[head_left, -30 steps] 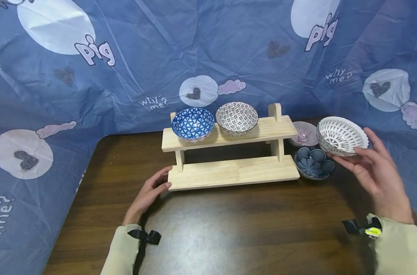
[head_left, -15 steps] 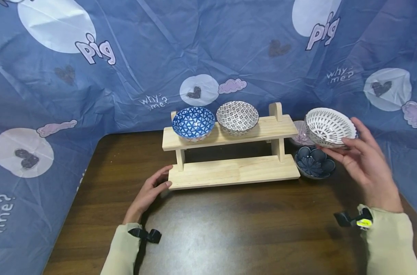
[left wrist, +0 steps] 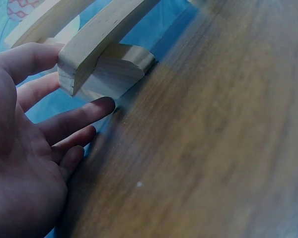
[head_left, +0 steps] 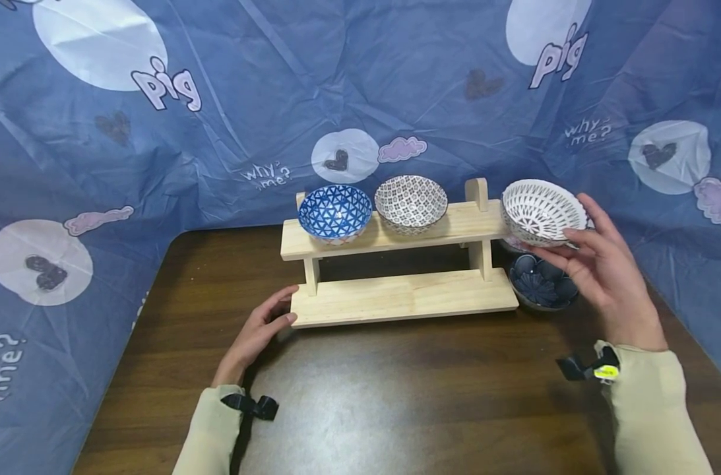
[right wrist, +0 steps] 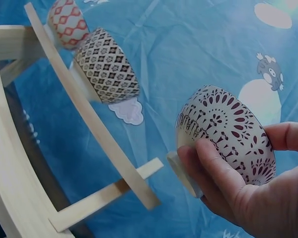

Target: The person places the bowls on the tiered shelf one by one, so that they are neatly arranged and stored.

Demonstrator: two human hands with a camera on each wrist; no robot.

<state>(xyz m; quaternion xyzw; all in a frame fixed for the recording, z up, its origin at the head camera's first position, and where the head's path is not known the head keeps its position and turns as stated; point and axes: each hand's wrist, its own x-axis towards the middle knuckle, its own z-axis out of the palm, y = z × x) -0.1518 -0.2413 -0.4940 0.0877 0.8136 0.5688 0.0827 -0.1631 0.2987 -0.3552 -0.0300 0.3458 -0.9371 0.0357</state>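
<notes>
A round blue bowl [head_left: 335,212] and grey-patterned bowl [head_left: 411,203] are topping the pale wooden rack [head_left: 402,297] — the right hand [head_left: 614,284] is pinching a white dark-dashed bowl [head_left: 541,214], unplaced, beside it; the loose-fingered left hand [head_left: 256,336] is touching the rack.

We look down on a dark brown, round-cornered wood-grain table [head_left: 431,376], white light [head_left: 336,409] glaring off its top, as creased blue sheeting [head_left: 348,79] printed with pale circles [head_left: 99,39], dark hearts [head_left: 338,161] and lilac clouds [head_left: 402,150] rises behind and at both sides.
</notes>
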